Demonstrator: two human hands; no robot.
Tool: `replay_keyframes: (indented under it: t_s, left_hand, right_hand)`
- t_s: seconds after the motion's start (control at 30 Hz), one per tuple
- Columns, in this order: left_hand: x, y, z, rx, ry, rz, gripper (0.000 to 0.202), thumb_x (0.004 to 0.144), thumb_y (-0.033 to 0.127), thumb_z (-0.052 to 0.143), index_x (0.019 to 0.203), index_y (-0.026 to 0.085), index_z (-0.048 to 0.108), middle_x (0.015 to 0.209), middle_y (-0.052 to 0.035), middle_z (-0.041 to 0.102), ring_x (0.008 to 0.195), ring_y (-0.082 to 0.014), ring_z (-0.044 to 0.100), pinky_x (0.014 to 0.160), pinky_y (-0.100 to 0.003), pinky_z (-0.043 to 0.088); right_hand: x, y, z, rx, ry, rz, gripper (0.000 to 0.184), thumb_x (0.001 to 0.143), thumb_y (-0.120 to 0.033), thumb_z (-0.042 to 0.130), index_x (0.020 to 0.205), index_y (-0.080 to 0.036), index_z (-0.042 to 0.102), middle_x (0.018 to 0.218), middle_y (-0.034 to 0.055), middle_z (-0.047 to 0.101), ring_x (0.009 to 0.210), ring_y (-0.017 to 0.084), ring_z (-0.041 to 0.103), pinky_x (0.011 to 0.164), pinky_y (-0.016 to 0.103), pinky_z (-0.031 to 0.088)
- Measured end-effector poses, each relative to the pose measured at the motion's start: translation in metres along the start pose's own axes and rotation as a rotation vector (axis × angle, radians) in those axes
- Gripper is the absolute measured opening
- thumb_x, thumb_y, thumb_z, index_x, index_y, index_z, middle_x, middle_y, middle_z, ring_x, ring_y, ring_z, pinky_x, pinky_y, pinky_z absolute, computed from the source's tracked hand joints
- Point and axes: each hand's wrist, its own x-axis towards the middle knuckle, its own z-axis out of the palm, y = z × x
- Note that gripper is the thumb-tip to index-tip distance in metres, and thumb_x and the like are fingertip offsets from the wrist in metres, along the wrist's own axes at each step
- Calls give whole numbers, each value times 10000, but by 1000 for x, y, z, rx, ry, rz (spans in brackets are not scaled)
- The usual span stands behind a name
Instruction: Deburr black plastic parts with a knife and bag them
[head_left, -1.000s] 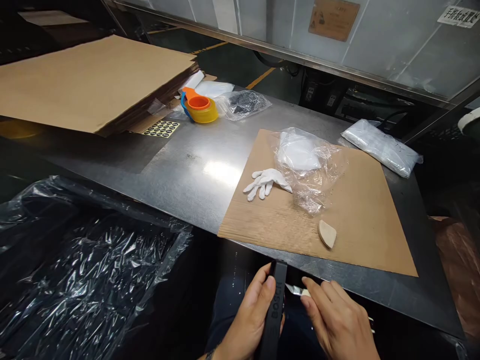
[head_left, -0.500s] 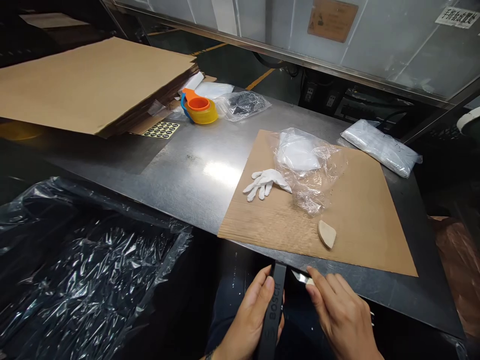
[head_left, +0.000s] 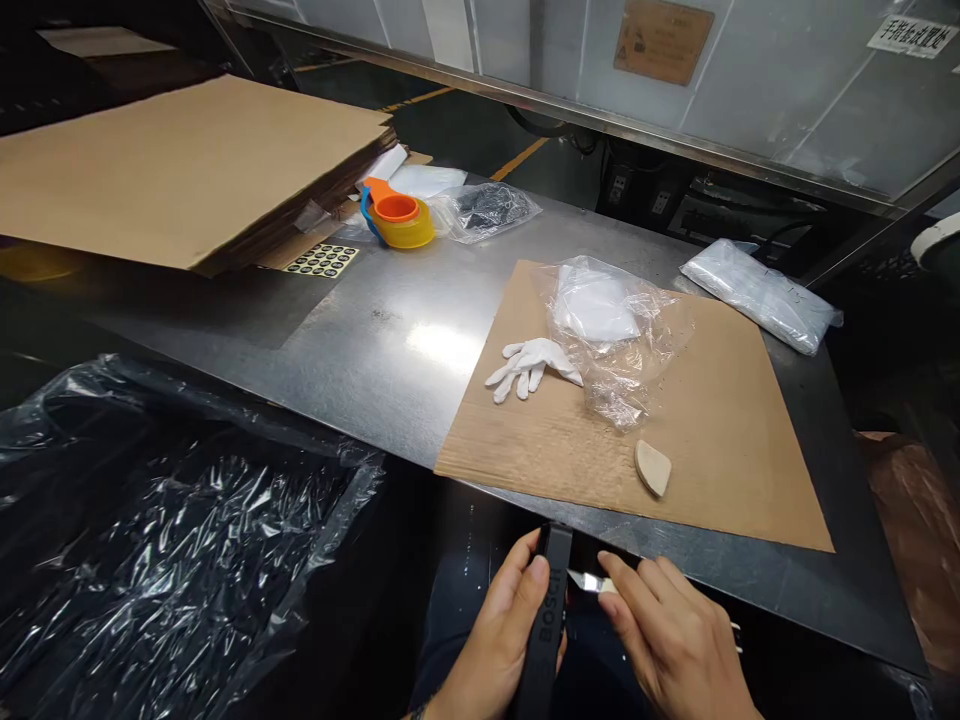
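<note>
Below the table's front edge, my left hand [head_left: 504, 625] is wrapped round a long black plastic part [head_left: 551, 610] embossed with BOSCH, thumb on its left side. My right hand [head_left: 671, 630] pinches a small knife [head_left: 591, 582] with a pointed metal blade and a pale handle, mostly hidden in the fingers. The blade tip points left at the part's right edge; whether it touches cannot be made out. On the cardboard sheet [head_left: 735, 440] just beyond lies a beige wedge-shaped pad [head_left: 652, 468]. A white glove [head_left: 534, 366] rests farther left on the same sheet.
Crumpled clear plastic bags [head_left: 619, 370] lie on the cardboard. A cardboard stack [head_left: 202, 170], an orange tape dispenser [head_left: 397, 215] and a sticker sheet [head_left: 322, 260] sit at left. A black plastic liner [head_left: 195, 560] is at lower left, and a wrapped packet [head_left: 761, 295] at right.
The knife has moved slightly left and down, its blade closer to the black part's edge. The black part has turned a little in my left hand.
</note>
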Motion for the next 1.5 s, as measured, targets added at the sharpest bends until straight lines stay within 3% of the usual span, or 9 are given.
replay_keyframes:
  t_s: [0.57, 0.87, 1.5]
  left_hand:
    - [0, -2, -1, -7, -5, -8, 582, 770, 580, 527, 1233, 264, 371, 703, 26, 536, 417, -47, 445, 343, -142, 283]
    - [0, -1, -2, 29, -66, 27, 448, 844, 549, 421, 1178, 253, 389, 711, 31, 503, 391, -38, 421, 332, -142, 304]
    - [-4, 0, -2, 44, -47, 27, 541, 787, 577, 502, 1215, 262, 400, 732, 17, 521, 423, -42, 445, 348, -139, 288]
  right_hand:
    - [-1, 2, 1, 4, -19, 1, 333, 956, -290, 343, 1052, -131, 620, 652, 31, 569, 593, 128, 530, 503, 216, 392]
    - [-3, 7, 6, 33, 44, 24, 295, 940, -264, 404, 1104, -111, 596, 684, 33, 568, 620, 136, 514, 531, 240, 376]
    - [-3, 5, 3, 14, 7, 2, 281, 946, -268, 386, 1094, -132, 582, 668, 26, 557, 608, 139, 513, 515, 245, 365]
